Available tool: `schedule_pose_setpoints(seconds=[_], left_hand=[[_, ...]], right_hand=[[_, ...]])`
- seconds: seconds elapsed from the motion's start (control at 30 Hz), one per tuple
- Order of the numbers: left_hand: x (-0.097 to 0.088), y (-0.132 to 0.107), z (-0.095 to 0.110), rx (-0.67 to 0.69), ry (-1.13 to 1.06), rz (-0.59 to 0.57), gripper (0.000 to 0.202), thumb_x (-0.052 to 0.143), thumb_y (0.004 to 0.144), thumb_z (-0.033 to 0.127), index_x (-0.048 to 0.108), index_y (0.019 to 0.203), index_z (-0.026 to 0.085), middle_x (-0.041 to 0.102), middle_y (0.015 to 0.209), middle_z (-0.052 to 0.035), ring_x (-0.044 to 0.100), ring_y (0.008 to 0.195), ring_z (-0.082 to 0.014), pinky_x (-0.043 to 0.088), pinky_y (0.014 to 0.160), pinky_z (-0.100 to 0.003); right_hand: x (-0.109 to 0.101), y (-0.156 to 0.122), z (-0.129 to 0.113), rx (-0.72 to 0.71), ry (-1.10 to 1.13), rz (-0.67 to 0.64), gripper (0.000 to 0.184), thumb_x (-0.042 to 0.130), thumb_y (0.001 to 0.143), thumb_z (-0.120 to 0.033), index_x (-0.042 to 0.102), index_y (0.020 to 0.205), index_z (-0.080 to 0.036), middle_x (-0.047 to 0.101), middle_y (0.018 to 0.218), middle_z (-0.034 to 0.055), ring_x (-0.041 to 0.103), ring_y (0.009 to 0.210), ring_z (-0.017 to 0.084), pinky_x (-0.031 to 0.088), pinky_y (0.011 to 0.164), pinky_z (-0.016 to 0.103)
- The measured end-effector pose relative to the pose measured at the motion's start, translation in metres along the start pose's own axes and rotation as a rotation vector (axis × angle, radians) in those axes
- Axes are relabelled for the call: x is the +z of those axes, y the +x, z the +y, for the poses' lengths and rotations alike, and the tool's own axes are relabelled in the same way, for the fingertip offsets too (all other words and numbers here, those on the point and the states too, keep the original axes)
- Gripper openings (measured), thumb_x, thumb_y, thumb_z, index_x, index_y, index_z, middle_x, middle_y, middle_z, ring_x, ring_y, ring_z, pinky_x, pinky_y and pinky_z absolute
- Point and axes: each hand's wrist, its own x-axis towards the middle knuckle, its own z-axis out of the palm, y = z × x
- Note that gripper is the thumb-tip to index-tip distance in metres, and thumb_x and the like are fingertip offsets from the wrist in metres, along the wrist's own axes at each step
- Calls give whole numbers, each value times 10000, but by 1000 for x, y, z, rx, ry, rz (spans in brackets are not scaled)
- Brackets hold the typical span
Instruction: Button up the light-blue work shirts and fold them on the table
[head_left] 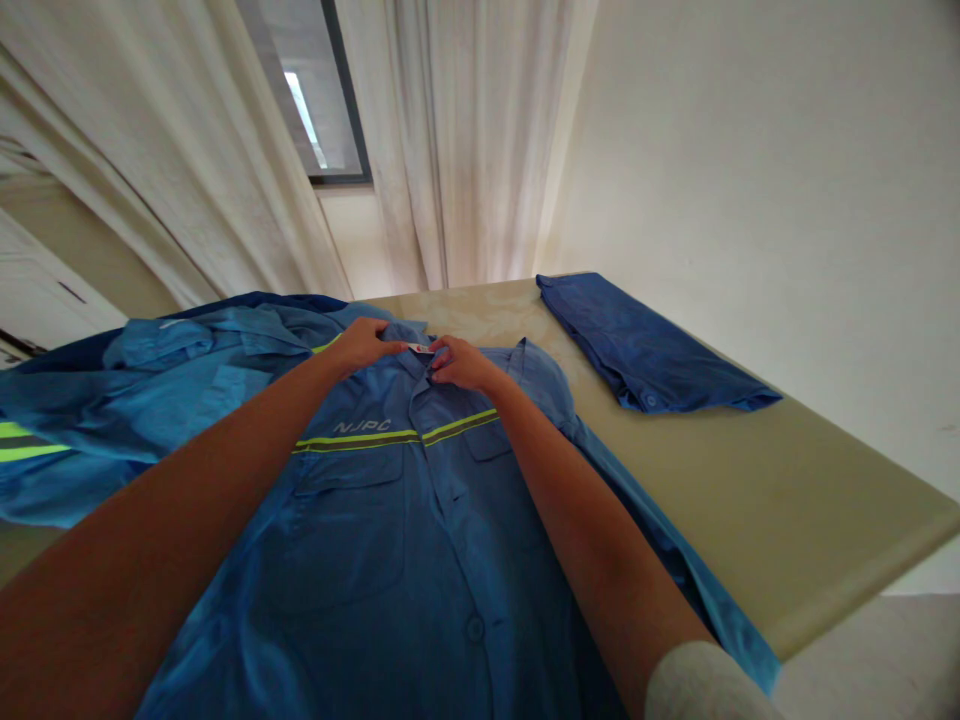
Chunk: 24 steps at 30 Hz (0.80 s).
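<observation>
My bare left forearm (150, 560) is nearest, beside a crumpled heap of soft blue clothes (180, 365). My left hand (364, 345) and right hand (466, 365), with fingers narrow, hold the smooth blue shirt (337, 560) at its collar, spread on the desk (712, 500); rightmost lies a flat, dark-blue folded garment (637, 340).

Left hand (365, 345) and right hand (463, 363) hold the shirt collar (412, 366).
</observation>
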Motion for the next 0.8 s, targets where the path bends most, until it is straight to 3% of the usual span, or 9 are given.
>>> schedule_pose_setpoints(seconds=[0.13,0.23,0.3,0.4,0.5,0.57,0.67,0.73,0.8], left_hand=[[-4,-10,2,97,-22,-85,312,817,655,407,776,877,191,740,806,-21,649,780,-217,505,737,-312],[-6,-21,7,184,33,-80,301,784,708,388,796,936,193,758,868,-25,669,832,-229,523,811,-329],[-5,-32,11,253,108,-46,272,769,738,368,804,945,194,757,904,-35,674,870,-237,526,857,-338],[-3,-56,13,362,208,86,251,720,817,354,804,1005,211,738,1002,-67,669,968,-251,530,937,-361],[0,-89,6,447,332,161,265,643,879,276,788,1099,244,705,1066,-90,646,1051,-268,525,999,-401],[4,-113,-2,491,432,126,375,613,842,161,769,1170,258,693,1109,-99,634,1085,-279,518,1029,-423],[11,-144,-12,523,530,-17,563,567,758,46,748,1240,272,690,1158,-98,629,1117,-281,507,1064,-425],[14,-157,-14,517,523,-111,609,533,751,26,739,1270,269,694,1180,-96,636,1138,-270,500,1089,-414],[16,-164,-12,481,474,-149,610,503,766,23,737,1282,249,705,1211,-104,648,1165,-263,496,1112,-414]], right_hand=[[-4,-3,11,-39,-190,226,858,720,734,-42,463,1546,-144,603,1447,202,617,1306,307,484,1101,446],[-10,-6,16,-78,-250,214,1061,805,723,-148,305,1656,-217,553,1539,164,544,1393,343,403,1168,515],[-18,-8,14,-100,-274,166,981,809,755,-192,366,1627,-263,645,1446,105,582,1336,335,377,1161,528],[-37,-11,-2,-179,-420,136,526,739,855,-241,647,1372,-260,731,1268,77,624,1228,325,363,1118,505],[-53,-22,-23,-285,-618,94,205,698,918,-314,763,1090,-224,744,1126,108,630,1139,325,371,1060,469],[-56,-38,-34,-387,-735,61,156,703,925,-316,777,1014,-211,733,1099,129,616,1132,324,357,1060,464],[-49,-73,-38,-546,-845,-18,193,656,939,-183,781,1084,-211,722,1137,139,595,1184,309,339,1090,455],[-42,-98,-35,-554,-889,-92,315,595,954,-105,764,1193,-223,725,1182,135,609,1187,290,363,1084,442],[-35,-117,-32,-466,-915,-120,377,553,971,-83,745,1262,-228,726,1235,139,632,1177,286,400,1067,439]])
